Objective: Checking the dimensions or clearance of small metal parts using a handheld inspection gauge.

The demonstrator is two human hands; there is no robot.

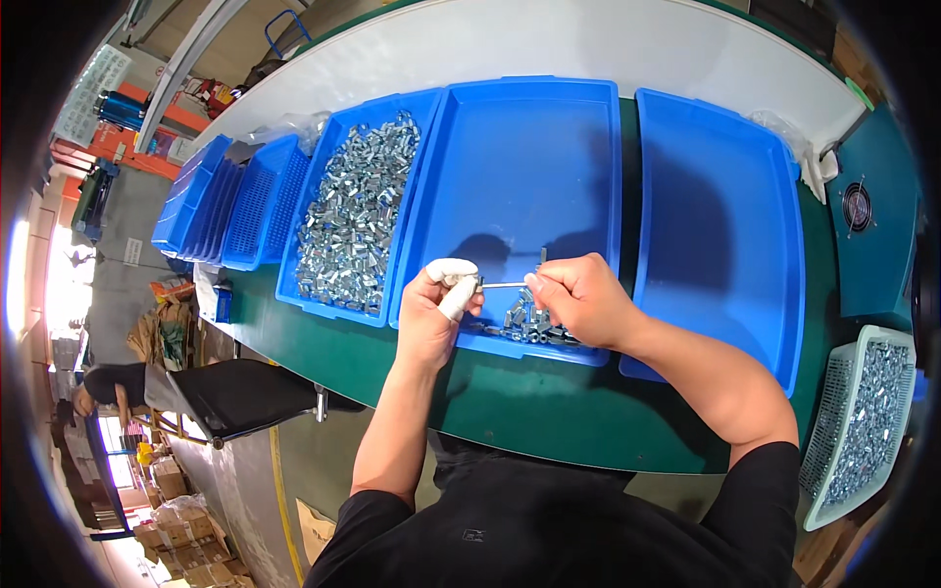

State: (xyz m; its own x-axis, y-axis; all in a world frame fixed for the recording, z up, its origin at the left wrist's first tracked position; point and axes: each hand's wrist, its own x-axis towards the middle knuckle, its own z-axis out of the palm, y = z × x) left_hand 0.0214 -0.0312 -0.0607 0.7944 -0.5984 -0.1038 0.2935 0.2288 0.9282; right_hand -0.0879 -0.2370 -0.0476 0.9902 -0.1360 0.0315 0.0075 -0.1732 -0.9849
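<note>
My left hand [428, 321], with white covers on its thumb and forefinger, pinches a small metal piece [479, 283] over the near edge of the middle blue tray [529, 157]. My right hand [590, 302] is closed around a thin metal rod [505, 285], whose far end meets the piece at my left fingertips. Whether the rod's tip is inside the piece I cannot tell. A short dark upright bit [543, 257] shows just beyond my right fingers; what it belongs to is hidden. Below my hands lies a small heap of shiny metal fittings [529, 321].
Left of the middle tray, a blue tray holds many metal fittings [358, 206]. Blue baskets [263, 201] stand farther left. Another blue tray [725, 225] is at right. A pale basket [833, 431] of metal parts and a green machine with a fan [857, 207] flank the green table [529, 407].
</note>
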